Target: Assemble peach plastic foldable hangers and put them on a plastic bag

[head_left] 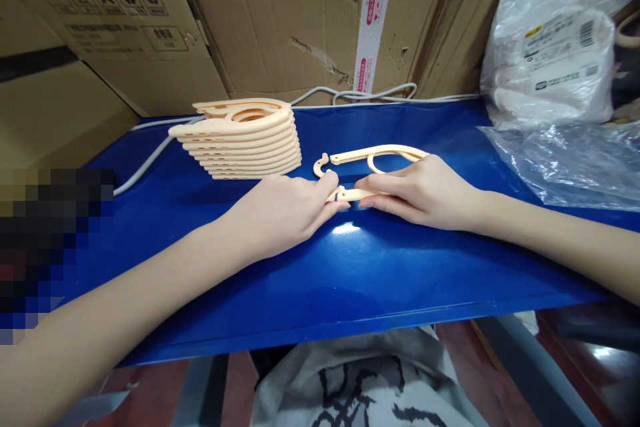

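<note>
A peach plastic folding hanger point(380, 155) lies on the blue table surface point(350, 267) in the middle. My left hand point(280, 213) pinches its near-left end beside the small hook, fingers closed on it. My right hand point(425, 190) grips the hanger's lower bar from the right, fingers curled over it. The two hands almost touch at the hanger's joint. To the left and a little behind stands a stack of several folded peach hangers point(243, 139), untouched.
Cardboard boxes point(280, 20) wall off the back of the table. A white cable point(150, 160) runs along the back edge. Plastic bags point(555, 73) with white contents sit at the right, with clear wrap point(575, 160) spread in front. A pixelated patch covers the left.
</note>
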Demonstrator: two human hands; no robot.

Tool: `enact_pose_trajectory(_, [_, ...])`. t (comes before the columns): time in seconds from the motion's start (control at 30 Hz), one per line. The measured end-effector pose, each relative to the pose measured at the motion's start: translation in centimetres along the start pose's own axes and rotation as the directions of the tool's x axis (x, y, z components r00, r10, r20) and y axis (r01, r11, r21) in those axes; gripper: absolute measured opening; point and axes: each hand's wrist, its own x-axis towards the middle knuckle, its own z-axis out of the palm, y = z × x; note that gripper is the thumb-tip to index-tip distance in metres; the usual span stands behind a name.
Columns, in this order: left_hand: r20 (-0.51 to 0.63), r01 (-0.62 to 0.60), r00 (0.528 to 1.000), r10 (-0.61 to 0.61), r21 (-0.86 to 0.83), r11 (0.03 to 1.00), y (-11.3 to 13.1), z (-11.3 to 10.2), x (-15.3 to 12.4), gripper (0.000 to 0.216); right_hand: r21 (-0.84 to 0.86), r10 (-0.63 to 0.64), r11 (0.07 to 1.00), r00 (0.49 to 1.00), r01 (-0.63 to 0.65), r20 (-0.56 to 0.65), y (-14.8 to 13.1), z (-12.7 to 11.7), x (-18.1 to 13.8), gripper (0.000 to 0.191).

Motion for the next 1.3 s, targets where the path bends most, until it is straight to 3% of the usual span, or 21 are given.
enact_pose_trajectory(0.2, [-0.014,-0.026,0.999,0.029,0.193,0.981,0.07,0.03,-0.22,0.039,0.105,0.034,0.994,0.999,-0.038,0.039,-0.17,-0.16,0.17,0.041])
enact_pose_trajectory(0.43, [-0.017,-0.009,1.0,0.009,-0.004,1.0,-0.08,0.13,-0.16,0.035,0.036,0.013,0.999,1.0,-0.014,0.011,-0.17,-0.25,0.11,0.04])
enact_pose_trajectory(0.6, [0.021,-0.003,1.0,0.003,-0.014,1.0,0.01,0.14,-0.03,0.034,-0.036,0.004,0.999,0.999,-0.003,0.035,0.0,-0.12,-0.01,0.041])
enact_pose_trajectory(0.97, [-0.105,-0.085,0.988,0.117,0.273,0.958,0.28,0.24,-0.58,0.034,0.2,0.031,0.979,0.998,-0.043,0.061,-0.3,-0.5,0.47,0.036])
enact_pose_trajectory(1.13, [-0.204,-0.102,0.965,0.162,0.278,0.955,0.28,0.28,-0.64,0.033,0.232,0.032,0.972,0.996,-0.05,0.083,-0.2,-0.59,0.48,0.037])
enact_pose_trajectory(1.3, [-0.225,-0.108,0.963,0.151,0.192,0.976,0.1,0.32,-0.44,0.031,0.126,0.038,0.991,0.995,-0.05,0.095,-0.05,-0.37,0.32,0.039])
